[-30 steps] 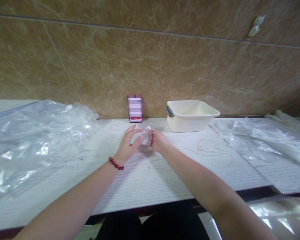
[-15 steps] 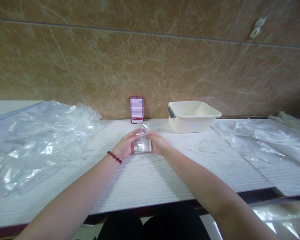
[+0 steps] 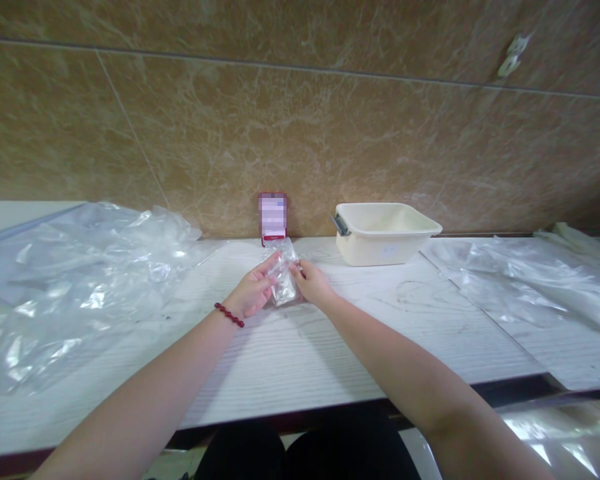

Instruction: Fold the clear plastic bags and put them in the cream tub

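Observation:
Between my two hands is a small clear plastic bag (image 3: 284, 288), shiny and creased, held just over the white wood-grain table (image 3: 280, 373). My left hand (image 3: 254, 288), with a dark red bead bracelet at the wrist, grips the bag's left side between thumb and fingers. On the opposite side, my right hand (image 3: 313, 281) pinches the bag's right edge, its fingers bent. The bag tilts a little, its upper end toward the wall. Whatever may be inside it cannot be made out through the glare.
A phone (image 3: 273, 217) with a red edge leans on the brown marbled wall (image 3: 300, 133). Right of it stands a cream plastic bin (image 3: 387, 248) with a grey handle. Large clear plastic sheeting (image 3: 95, 280) covers the left side; more clear plastic bags (image 3: 530, 280) lie at right.
The small bag has turned from upright to tilted, and more of its upper part shows. My right fingers have shifted slightly along its edge; my left hand stays nearly in place.

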Demonstrator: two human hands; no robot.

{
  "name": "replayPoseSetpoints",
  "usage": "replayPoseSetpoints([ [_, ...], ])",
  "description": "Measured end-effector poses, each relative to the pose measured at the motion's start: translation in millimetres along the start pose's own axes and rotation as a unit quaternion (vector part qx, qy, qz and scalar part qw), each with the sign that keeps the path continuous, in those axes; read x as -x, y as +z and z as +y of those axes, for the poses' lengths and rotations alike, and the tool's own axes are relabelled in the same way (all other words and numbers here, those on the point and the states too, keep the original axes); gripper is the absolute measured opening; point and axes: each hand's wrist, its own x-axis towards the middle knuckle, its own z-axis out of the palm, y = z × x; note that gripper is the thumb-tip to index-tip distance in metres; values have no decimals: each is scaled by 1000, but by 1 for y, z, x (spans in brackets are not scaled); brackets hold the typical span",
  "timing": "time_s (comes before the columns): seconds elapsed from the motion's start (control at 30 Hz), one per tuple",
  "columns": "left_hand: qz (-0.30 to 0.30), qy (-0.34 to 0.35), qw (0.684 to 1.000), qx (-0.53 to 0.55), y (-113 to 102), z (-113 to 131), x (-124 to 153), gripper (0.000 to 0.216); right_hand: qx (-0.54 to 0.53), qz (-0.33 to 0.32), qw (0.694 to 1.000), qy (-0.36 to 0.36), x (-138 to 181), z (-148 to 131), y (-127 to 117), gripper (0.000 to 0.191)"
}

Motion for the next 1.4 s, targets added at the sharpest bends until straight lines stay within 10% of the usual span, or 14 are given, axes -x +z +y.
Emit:
replayPoseSetpoints([
  [0.87, -100, -91, 990, -37, 12, -1, 14, 61, -22, 175, 983, -43, -4, -3, -17, 36],
  [1.4, -44, -8, 997, -60, 0, 2, 5, 91, -188, -68, 974, 107, -7, -4, -26, 18],
])
